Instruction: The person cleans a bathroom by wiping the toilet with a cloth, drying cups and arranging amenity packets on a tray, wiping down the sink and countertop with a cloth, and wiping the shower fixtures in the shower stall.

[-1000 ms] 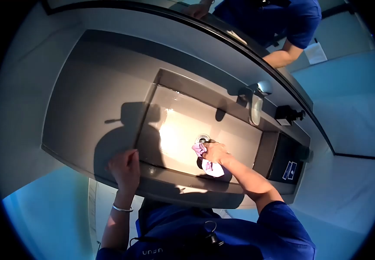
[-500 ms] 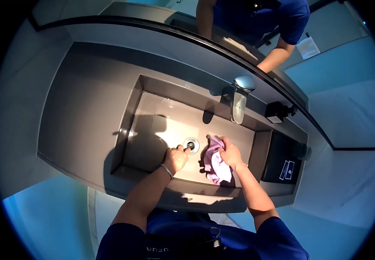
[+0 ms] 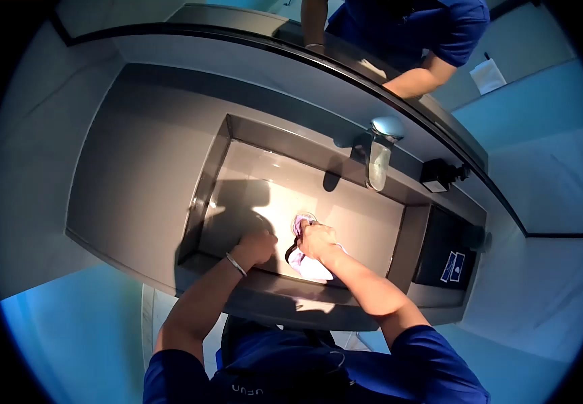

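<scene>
My right hand (image 3: 318,240) is closed on a crumpled pale purple cloth (image 3: 310,268), pressing it onto the drain (image 3: 303,216) in the sink floor. Most of the drain is hidden under the cloth and fingers; a bit of its round rim shows. Left of it, in shadow, my left hand (image 3: 257,246) hovers near the front of the basin with its fingers curled shut. Whatever those fingers hold, if anything, is hidden. Around both hands lies the rectangular sink (image 3: 220,165).
A chrome faucet (image 3: 380,151) rises behind the basin. To the right stand a black bottle (image 3: 443,176) and a black tray (image 3: 433,246) with small blue-and-white packets (image 3: 453,266) on it. A mirror with a dark frame (image 3: 271,46) runs along the back.
My right hand has carried the cloth left onto the drain. My left hand has drawn back from the drain to the left, and its fingers have curled in.
</scene>
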The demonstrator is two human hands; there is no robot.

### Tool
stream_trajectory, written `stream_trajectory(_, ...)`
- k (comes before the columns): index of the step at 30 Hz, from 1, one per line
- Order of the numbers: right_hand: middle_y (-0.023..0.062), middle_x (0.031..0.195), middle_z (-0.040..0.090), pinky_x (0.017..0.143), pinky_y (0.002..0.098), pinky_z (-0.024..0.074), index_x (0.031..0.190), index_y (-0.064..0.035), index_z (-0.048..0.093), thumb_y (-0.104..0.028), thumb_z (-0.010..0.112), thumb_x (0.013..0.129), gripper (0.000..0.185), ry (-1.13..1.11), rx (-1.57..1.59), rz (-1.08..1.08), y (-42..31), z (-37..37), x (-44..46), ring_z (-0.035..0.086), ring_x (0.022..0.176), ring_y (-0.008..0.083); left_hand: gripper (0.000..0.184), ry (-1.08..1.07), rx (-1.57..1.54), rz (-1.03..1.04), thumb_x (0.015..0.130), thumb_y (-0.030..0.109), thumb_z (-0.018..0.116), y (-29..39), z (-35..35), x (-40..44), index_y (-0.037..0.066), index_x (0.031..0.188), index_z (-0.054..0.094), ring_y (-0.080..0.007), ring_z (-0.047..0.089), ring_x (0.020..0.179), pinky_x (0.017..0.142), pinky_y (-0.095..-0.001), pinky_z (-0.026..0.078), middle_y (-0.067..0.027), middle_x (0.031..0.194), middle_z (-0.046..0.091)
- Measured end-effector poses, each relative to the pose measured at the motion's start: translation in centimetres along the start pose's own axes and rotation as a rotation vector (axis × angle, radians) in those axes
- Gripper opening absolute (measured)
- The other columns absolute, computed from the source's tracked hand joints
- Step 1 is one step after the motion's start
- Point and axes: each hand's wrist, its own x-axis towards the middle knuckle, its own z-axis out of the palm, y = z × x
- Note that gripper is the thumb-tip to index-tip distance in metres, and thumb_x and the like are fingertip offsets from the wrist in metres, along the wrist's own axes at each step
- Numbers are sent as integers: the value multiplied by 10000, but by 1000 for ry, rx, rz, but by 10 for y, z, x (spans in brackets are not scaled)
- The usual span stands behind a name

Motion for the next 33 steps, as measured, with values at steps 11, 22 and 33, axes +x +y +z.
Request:
stream_trajectory(11,212,1024,627,859,428,469,1159,-106,582,-329,537,789,435,-118,360,347,58,-10,-123,591,998,352,166,513,-145,113,755,70,555,7,0,42,111,902,622,-299,610,825,732,-376,497,-123,896,572)
stream_trajectory(22,234,897,644,757,402,490,1065,-30,621,-276,621,725,419,131,662,447,181,14,-155,626,835,374,65,513,252,197,754,121,570,34,5,79,109,809,602,-239,610,805,644,-349,507,-103,912,587)
stream_trajectory(33,140,926,604,715,416,466,922,-90,598,-179,504,794,182,600,-150,334,205,91,-84,598,849,272,111,304,520,358,776,147,519,46,-20,91,72,824,585,-242,585,840,747,-358,499,-83,898,563)
